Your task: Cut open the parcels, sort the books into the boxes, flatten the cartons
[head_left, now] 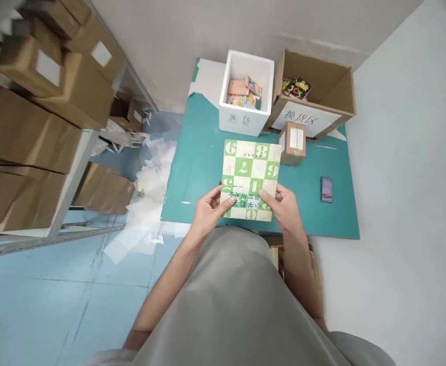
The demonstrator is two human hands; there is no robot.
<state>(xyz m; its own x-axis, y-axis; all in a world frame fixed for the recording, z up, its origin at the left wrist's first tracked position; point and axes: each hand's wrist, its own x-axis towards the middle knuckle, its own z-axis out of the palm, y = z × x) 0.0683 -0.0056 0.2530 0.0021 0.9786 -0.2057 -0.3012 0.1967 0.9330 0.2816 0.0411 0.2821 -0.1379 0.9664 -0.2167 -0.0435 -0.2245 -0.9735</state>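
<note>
Between my two hands is a book [250, 175] with a green and cream checkered cover, large numerals and Chinese lettering that appears upside down from here. My left hand [212, 207] grips its lower left edge, thumb on the cover and fingers behind. On the lower right edge my right hand [283, 203] has the same hold, its thumb across the cover. The book is held up over the near part of the green table mat [192, 168]. Fingers behind the book are mostly hidden.
At the back stand a white foam box [241, 122] and a cardboard box [314, 122], both with items inside and handwritten labels. A small carton [293, 145] sits before them; a phone [326, 189] lies right. Shelves of cartons [81, 91] and paper sheets [146, 198] are left.
</note>
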